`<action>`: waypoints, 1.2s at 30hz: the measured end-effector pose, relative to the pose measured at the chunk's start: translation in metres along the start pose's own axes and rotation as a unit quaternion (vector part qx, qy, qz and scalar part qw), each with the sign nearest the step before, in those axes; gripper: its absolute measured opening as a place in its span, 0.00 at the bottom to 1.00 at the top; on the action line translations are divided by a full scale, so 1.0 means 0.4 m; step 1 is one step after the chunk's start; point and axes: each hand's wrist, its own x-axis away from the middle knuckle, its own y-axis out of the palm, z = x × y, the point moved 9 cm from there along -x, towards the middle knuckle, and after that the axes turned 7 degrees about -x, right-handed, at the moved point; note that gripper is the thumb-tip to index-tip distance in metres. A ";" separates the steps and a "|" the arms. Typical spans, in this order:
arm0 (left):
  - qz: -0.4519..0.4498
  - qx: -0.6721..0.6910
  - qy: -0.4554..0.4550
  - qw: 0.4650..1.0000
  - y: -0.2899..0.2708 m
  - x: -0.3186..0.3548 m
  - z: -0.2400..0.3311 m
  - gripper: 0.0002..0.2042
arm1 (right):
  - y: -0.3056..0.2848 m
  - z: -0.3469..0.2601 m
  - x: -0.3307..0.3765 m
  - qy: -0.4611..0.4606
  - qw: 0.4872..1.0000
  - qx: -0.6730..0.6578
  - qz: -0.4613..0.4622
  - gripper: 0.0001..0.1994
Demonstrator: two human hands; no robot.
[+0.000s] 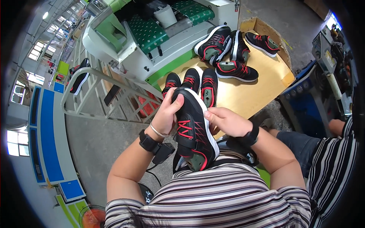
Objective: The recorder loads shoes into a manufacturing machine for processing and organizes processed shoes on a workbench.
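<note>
A black sneaker [188,121] with red laces and a white sole is held up before my chest, its toe pointing away from me. A green shoe last fills its opening. My left hand [166,112] grips the toe end, thumb across the upper. On the other side, my right hand [228,121] pinches the white sole edge between thumb and fingers; some fingertips are hidden behind the shoe. Just beyond it, three similar sneakers [208,86] stand side by side on the yellow tabletop [243,98].
More such sneakers [238,71] lie farther back on the table, beside a cardboard edge [283,41]. A white machine with green padded surfaces [148,34] stands behind. At left is a metal rack [99,76] bearing a sneaker [80,77]. A striped-shirted person [330,163] sits close at right.
</note>
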 end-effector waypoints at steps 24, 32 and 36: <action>0.020 -0.228 0.092 0.969 0.007 0.043 0.120 0.24 | 0.002 -0.073 -0.034 -0.086 0.993 -0.049 -0.058 0.21; -0.104 -0.112 -0.025 0.988 0.023 0.137 -0.106 0.64 | -0.060 -0.008 -0.116 -0.030 0.981 -0.190 0.014 0.26; -0.004 -0.103 -0.129 0.986 -0.033 0.145 -0.230 0.54 | -0.073 0.069 -0.164 0.019 0.978 -0.204 0.038 0.24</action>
